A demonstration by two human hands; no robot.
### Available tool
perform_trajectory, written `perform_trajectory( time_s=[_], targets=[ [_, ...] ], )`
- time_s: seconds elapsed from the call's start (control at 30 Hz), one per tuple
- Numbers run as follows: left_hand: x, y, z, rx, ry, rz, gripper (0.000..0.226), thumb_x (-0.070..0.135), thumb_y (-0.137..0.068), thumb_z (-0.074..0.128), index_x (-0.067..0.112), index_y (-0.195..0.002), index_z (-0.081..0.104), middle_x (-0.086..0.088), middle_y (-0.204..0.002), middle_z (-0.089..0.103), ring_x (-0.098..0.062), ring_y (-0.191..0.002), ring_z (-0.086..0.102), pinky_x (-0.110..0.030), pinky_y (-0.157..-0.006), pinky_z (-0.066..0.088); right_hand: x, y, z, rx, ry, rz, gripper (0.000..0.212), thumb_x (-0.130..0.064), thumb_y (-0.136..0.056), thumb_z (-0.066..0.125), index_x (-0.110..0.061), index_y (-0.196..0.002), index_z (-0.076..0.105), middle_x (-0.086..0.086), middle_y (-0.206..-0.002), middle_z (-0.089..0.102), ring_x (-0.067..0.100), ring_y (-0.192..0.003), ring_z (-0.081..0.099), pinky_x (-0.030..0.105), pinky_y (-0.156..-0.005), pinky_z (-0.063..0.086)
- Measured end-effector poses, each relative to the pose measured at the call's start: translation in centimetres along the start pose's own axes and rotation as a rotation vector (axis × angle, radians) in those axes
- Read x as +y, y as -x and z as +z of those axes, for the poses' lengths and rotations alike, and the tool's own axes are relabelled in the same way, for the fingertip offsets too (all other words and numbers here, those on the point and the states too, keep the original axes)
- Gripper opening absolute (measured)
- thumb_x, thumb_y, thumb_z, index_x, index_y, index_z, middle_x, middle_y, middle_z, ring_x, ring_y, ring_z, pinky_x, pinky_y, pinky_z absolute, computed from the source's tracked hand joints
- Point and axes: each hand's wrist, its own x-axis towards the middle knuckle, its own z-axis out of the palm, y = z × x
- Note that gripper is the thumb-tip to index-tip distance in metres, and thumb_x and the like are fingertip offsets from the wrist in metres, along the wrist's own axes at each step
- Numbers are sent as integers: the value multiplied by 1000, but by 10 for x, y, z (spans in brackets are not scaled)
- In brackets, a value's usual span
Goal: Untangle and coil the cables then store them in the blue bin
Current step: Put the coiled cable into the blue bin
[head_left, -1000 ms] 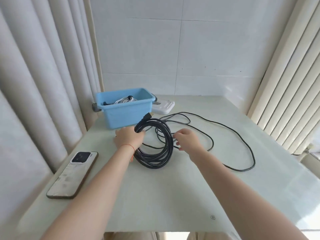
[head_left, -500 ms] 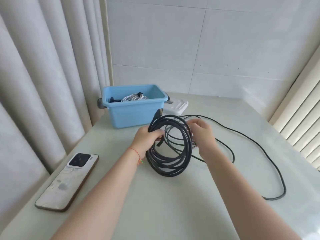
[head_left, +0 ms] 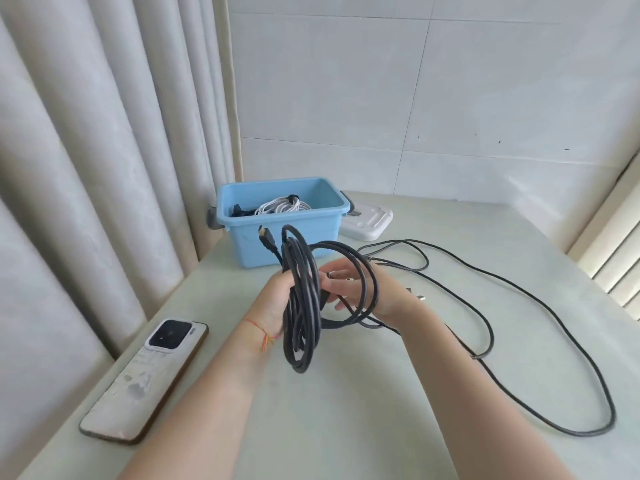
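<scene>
Lifted higher off the table (head_left: 346,427) than a moment ago, the black cable coil (head_left: 301,306) hangs upright in my left hand's (head_left: 277,299) curled grip while my right hand (head_left: 349,289), fingers loosely spread, reaches through its loops, short of the blue bin (head_left: 277,237), open tabletop toward me.

Your left hand (head_left: 277,299) grips the black cable coil (head_left: 303,303) upright, just in front of the blue bin (head_left: 280,223). Your right hand (head_left: 360,289) reaches through a wide loop, fingers (head_left: 334,273) spread. The cable's loose tail (head_left: 554,341) trails over the desk (head_left: 346,410) right of the bin. A phone (head_left: 145,379) lies front-left of it.
</scene>
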Motion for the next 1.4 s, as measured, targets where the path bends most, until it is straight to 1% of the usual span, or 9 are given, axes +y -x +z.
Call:
perform_trajectory(
  time_s=[0.17, 0.27, 0.37, 0.53, 0.67, 0.77, 0.97, 1.27, 1.4],
  targets=[
    [-1, -2, -6, 121, 44, -77, 51, 33, -61, 69, 7, -104, 59, -26, -102, 59, -33, -82, 62, -27, -56, 52, 13, -2, -8, 204, 111, 44, 16, 0, -85, 62, -11, -91, 73, 13, -80, 70, 21, -65, 65, 36, -70, 56],
    [1, -2, -3, 109, 25, -47, 11, 10, -88, 55, -1, -90, 57, -22, -91, 69, -22, -62, 69, -25, -50, 52, 17, 2, -16, 313, 151, 93, 19, -4, -85, 59, -17, -81, 72, 10, -72, 68, 17, -53, 57, 33, -60, 51],
    [-2, -5, -3, 124, -3, -53, 21, 1, -90, 48, 4, -70, 47, -20, -89, 73, -21, -63, 71, -24, -54, 53, 15, 6, -18, 121, 46, 50, 22, -23, -86, 73, -15, -106, 69, 11, -84, 71, 19, -66, 64, 31, -60, 53],
    [6, 2, 3, 82, 8, -91, 24, 15, -89, 57, -4, -103, 59, -26, -99, 68, -36, -77, 73, -39, -67, 60, 16, 6, 0, 18, 22, 67, 47, -10, -77, 79, -10, -118, 57, 19, -100, 73, 37, -85, 70, 52, -83, 57],
    [8, 3, 6, 96, -46, -69, 27, -2, -93, 42, 11, -70, 42, -7, -55, 65, -17, -45, 64, -20, -43, 49, 15, 5, 7, 129, 69, 2, 36, -18, -72, 77, -11, -105, 65, 20, -95, 73, 41, -87, 70, 48, -79, 60],
    [7, 0, 2, 150, -25, -81, 35, -1, -93, 46, 12, -62, 38, -9, -60, 67, -21, -52, 68, -24, -46, 51, 9, 9, 6, 259, 138, -40, 4, -11, -85, 71, -7, -85, 73, 3, -72, 71, 15, -61, 65, 26, -59, 54],
    [8, -12, -9, 371, 12, -3, 28, -5, -88, 52, 4, -62, 47, -25, -81, 69, -34, -72, 68, -35, -63, 62, 13, 6, -12, 710, 44, 78, 25, -25, -90, 60, -2, -84, 67, 6, -69, 61, 14, -51, 55, 33, -57, 52],
    [18, -14, -10, 593, -442, 32, 13, 26, -51, 56, 14, -57, 55, -2, -58, 52, -26, -65, 48, -30, -60, 40, 0, 24, -37, 956, 15, 77, 27, -15, -77, 55, -17, -63, 32, 5, -63, 34, 19, -57, 41, 29, -53, 31],
    [30, -19, -3, 631, -845, -24, 19, 34, -67, 58, 15, -71, 64, -6, -80, 63, -34, -101, 53, -40, -91, 47, -4, 32, -38, 867, -21, 98, 23, -10, -73, 57, -17, -62, 38, 17, -68, 54, 24, -60, 60, 32, -54, 42]
  ],
)
